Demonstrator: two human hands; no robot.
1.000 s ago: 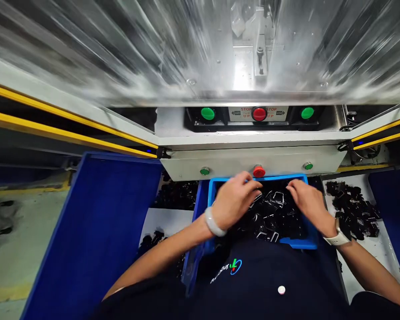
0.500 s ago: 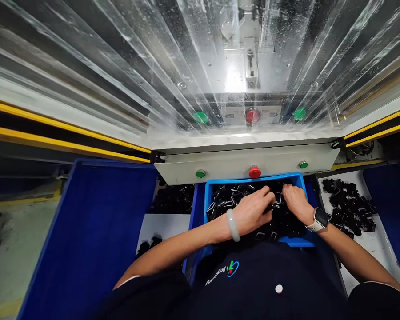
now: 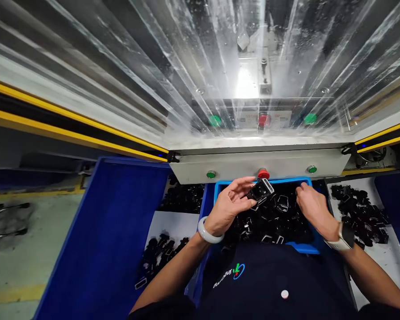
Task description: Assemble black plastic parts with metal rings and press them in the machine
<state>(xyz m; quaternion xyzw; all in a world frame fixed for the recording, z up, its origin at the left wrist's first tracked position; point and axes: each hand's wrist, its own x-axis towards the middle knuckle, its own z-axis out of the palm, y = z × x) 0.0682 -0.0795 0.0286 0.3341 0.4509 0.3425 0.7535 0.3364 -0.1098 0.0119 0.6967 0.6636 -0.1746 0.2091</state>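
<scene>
My left hand (image 3: 227,205) pinches a glossy black part with a silver rectangular edge (image 3: 262,190) between thumb and fingers, raised over the left side of a bright blue bin (image 3: 302,247). Heaped in that bin are many more black parts (image 3: 270,222), some with silver frames. My right hand (image 3: 315,208) is at the bin's right side with its fingers curled together. Whatever those fingers hold, if anything, is hidden.
Behind the bin a pale machine panel carries a red button (image 3: 263,174) and green buttons (image 3: 211,174). A clear plastic guard (image 3: 253,89) rises above it. Black parts lie on white sheets at the left (image 3: 166,249) and right (image 3: 363,218). A dark blue panel (image 3: 100,240) stands at the left.
My left hand has come up and left from the heap with a black part, turning it into view. My right hand has moved right, away from the left one. The camera view has shifted slightly.
</scene>
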